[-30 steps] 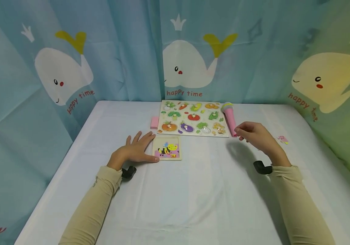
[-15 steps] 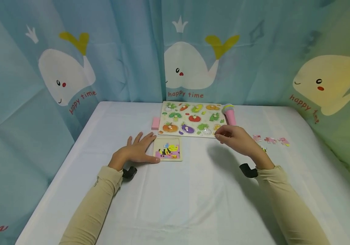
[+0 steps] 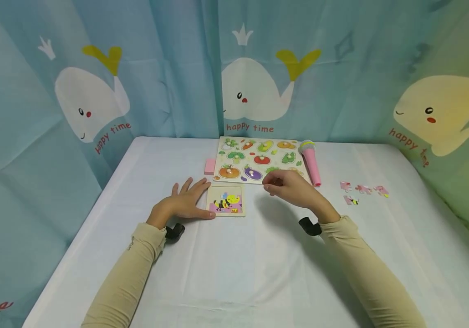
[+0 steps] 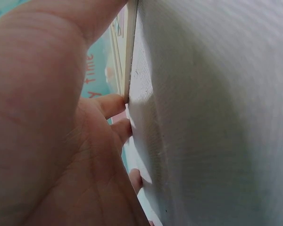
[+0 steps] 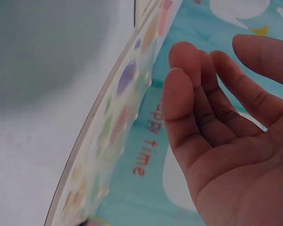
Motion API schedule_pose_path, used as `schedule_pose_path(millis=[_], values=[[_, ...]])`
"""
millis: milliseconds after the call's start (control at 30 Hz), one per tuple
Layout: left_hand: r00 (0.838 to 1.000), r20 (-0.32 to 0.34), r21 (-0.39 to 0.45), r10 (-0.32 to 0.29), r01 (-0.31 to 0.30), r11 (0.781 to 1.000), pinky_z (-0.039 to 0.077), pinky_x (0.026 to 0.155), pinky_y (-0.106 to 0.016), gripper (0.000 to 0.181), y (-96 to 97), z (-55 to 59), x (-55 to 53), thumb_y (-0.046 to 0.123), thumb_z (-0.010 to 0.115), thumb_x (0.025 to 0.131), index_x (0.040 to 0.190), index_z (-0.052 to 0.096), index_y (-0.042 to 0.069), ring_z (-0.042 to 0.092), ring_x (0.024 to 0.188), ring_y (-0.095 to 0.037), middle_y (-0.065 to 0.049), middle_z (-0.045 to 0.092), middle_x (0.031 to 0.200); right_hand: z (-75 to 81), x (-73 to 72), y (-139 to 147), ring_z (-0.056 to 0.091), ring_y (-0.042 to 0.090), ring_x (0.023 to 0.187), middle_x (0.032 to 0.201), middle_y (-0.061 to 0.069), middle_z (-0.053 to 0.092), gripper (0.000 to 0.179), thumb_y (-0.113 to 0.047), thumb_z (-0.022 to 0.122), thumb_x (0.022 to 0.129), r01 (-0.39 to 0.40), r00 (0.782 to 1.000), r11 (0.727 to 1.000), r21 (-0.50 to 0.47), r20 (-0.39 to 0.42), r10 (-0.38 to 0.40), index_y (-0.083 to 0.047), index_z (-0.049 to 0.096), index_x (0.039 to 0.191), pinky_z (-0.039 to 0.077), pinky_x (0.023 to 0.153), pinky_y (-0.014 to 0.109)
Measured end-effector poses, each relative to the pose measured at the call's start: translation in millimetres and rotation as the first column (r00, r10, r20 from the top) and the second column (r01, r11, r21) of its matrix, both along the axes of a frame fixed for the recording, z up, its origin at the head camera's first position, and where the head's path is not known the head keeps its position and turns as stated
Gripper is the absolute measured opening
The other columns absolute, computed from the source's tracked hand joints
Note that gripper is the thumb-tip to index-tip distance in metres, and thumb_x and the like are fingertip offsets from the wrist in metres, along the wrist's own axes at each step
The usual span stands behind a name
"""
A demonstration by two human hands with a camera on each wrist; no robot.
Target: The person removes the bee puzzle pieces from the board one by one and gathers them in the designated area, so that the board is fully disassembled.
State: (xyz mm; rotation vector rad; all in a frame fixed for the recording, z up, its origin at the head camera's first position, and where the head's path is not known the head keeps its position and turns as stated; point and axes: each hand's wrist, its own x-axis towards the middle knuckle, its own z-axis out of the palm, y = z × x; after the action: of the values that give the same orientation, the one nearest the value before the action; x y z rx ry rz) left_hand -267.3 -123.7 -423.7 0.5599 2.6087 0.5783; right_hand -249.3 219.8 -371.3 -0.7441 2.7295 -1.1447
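Note:
A square wooden jigsaw puzzle (image 3: 226, 201) with a bee picture lies left of the table's middle. The upper part of its tray looks plain cream. My left hand (image 3: 183, 202) rests at its left side, fingers spread, thumb and fingertips against the edge. The left wrist view shows the palm side and the fingers (image 4: 114, 105) at that edge. Over the table right of the puzzle hovers my right hand (image 3: 292, 187), fingers bent and thumb close to the index finger. No object shows between its fingers (image 5: 178, 101). Several small jigsaw pieces (image 3: 363, 189) lie farther right.
A vegetable peg board (image 3: 273, 160) stands behind the bee puzzle, with a pink block (image 3: 209, 166) at its left and a pink toy microphone (image 3: 311, 165) at its right. A whale-print curtain (image 3: 189, 68) surrounds the table's far side.
My right hand has moved left, from beside the microphone toward the bee puzzle, uncovering the loose jigsaw pieces. My left hand has stayed at the puzzle's edge. The view has shifted slightly.

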Motion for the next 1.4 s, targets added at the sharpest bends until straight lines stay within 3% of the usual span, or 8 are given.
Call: schedule_pose_path(millis=[400,533,800,1000,1233,1400], values=[[1.000,-0.008,-0.017,-0.004,0.004,1.000,-0.012,0.122,-0.070,0.110,1.1,4.0,2.0,0.061,0.075,0.091,0.173,0.020,0.013,-0.010,0.163,-0.041,-0.010,0.007,0.180,-4.4,-8.0,-33,0.067,0.023,0.083,0.094,0.015,0.072,0.016,-0.008,0.066,0.105,-0.081,0.996,0.996,-0.020,0.031,0.082,0.005,0.071,0.113,0.054,0.073,0.035],[1.000,-0.007,-0.032,-0.005,0.005,0.999,-0.012,0.122,-0.070,0.109,0.3,4.0,2.0,0.061,0.075,0.092,0.173,0.019,0.013,-0.010,0.163,-0.042,-0.010,0.006,0.180,-6.2,-10.7,-45,0.069,0.030,0.085,0.093,0.012,0.071,0.018,-0.009,0.064,0.106,-0.107,0.993,0.994,-0.026,0.049,0.108,0.006,0.070,0.115,0.053,0.074,0.036],[1.000,-0.009,-0.034,-0.017,0.017,0.999,-0.012,0.121,-0.071,0.110,0.7,1.6,-0.2,0.064,0.074,0.092,0.173,0.019,0.013,-0.010,0.162,-0.042,-0.010,0.006,0.180,-12.8,-15.7,-68,0.073,0.033,0.089,0.103,0.015,0.069,0.022,-0.010,0.060,0.109,-0.141,0.981,0.989,-0.047,0.126,0.146,0.008,0.068,0.120,0.059,0.079,0.035],[1.000,-0.015,-0.036,-0.016,0.016,0.999,-0.011,0.122,-0.071,0.110,0.8,1.6,0.0,0.064,0.074,0.092,0.173,0.019,0.013,-0.010,0.162,-0.042,-0.010,0.006,0.180,-18.4,-20.2,-83,0.074,0.034,0.089,0.111,0.022,0.068,0.025,-0.005,0.048,0.111,-0.151,0.969,0.987,-0.064,0.190,0.160,0.010,0.065,0.124,0.062,0.080,0.038],[1.000,-0.010,-0.035,-0.013,0.013,0.999,-0.013,0.122,-0.069,0.110,0.9,-1.9,-0.5,0.063,0.073,0.093,0.173,0.018,0.014,-0.012,0.163,-0.040,-0.009,0.005,0.180,-26.0,-25.1,-96,0.072,0.024,0.084,0.114,0.020,0.071,0.028,0.001,0.044,0.108,-0.123,0.986,0.989,0.081,0.123,0.113,0.008,0.068,0.122,0.058,0.082,0.037],[1.000,-0.005,-0.039,-0.017,0.017,0.999,-0.013,0.122,-0.069,0.110,1.0,2.3,0.4,0.064,0.073,0.093,0.173,0.017,0.012,-0.011,0.162,-0.041,-0.010,0.005,0.180,-28.4,-30.5,-102,0.066,0.022,0.092,0.116,0.018,0.073,0.026,0.003,0.051,0.104,-0.111,0.992,0.978,0.179,0.074,0.100,0.006,0.070,0.120,0.055,0.089,0.039]])
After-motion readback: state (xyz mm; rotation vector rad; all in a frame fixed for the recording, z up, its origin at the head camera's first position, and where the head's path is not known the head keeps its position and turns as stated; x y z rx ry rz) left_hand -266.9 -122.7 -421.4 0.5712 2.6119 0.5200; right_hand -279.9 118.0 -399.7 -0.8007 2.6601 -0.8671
